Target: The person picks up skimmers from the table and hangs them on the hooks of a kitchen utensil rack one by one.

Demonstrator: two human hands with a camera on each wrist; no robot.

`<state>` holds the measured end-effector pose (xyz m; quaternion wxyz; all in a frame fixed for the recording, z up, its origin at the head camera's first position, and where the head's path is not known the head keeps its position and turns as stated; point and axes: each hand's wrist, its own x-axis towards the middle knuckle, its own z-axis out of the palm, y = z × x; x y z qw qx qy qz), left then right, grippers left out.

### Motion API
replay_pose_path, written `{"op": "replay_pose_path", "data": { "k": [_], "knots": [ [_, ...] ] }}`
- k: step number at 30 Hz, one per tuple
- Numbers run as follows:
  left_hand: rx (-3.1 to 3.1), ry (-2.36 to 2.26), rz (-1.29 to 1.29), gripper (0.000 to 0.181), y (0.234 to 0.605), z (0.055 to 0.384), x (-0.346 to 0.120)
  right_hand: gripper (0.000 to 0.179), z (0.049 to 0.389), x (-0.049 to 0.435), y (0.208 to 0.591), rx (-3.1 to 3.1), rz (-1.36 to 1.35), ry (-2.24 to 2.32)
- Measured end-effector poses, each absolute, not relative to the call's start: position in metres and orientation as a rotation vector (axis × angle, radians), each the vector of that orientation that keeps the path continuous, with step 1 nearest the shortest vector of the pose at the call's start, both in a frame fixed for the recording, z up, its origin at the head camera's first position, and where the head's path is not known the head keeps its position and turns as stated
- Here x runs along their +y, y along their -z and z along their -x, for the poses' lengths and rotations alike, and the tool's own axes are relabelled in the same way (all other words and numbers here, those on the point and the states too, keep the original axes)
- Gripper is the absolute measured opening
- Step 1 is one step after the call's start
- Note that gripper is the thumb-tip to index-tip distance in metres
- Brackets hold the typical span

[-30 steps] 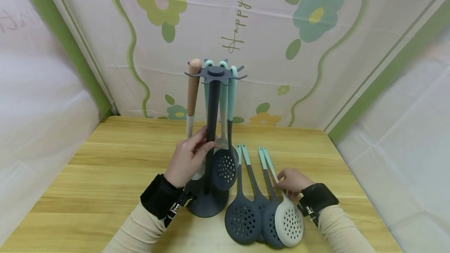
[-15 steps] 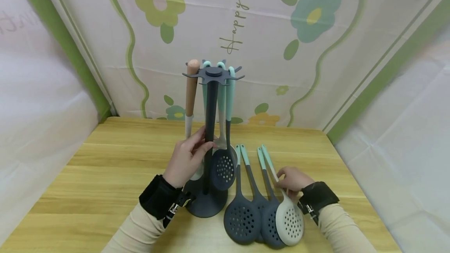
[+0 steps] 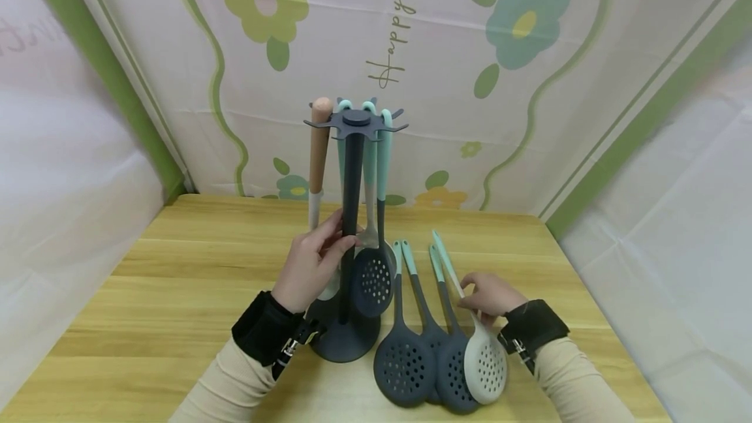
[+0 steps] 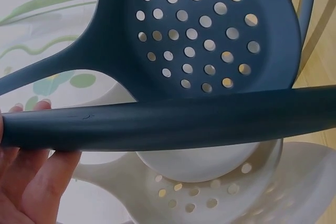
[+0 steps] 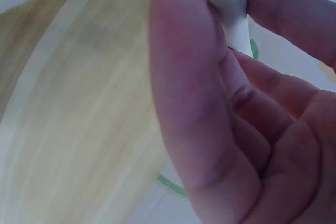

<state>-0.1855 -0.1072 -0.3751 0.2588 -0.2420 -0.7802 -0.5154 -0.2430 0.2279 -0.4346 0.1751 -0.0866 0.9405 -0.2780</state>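
A dark utensil stand (image 3: pixel 352 175) rises from a round base, its hooked top carrying several utensils. My left hand (image 3: pixel 311 266) grips the stand's post from the left. On that stand hang a wooden-handled utensil (image 3: pixel 318 155), a dark skimmer (image 3: pixel 374 282) with a mint handle, and paler utensils partly hidden behind the post. At the right, my right hand (image 3: pixel 490 294) pinches the handle of a white skimmer (image 3: pixel 486 371), whose mint end points up and away. In the right wrist view, the thumb (image 5: pixel 189 77) presses against the white handle.
Left of the white skimmer, several dark skimmers (image 3: pixel 405 367) with mint handles lie side by side, partly overlapping. All stand on a wooden table (image 3: pixel 147 318). A flowered cloth wall (image 3: pixel 352 31) closes the back, with white cloth at both sides.
The white skimmer has shifted slightly up and away in my right hand, its handle end now beyond the neighbouring one. My left hand stays on the post.
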Motion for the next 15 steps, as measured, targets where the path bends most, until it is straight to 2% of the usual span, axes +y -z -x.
{"op": "replay_pose_path", "data": {
  "k": [15],
  "knots": [
    [-2.192, 1.426, 0.721, 0.042, 0.370, 0.186, -0.111, 0.041, 0.232, 0.217, 0.416, 2.662, 0.353, 0.802]
  ]
}}
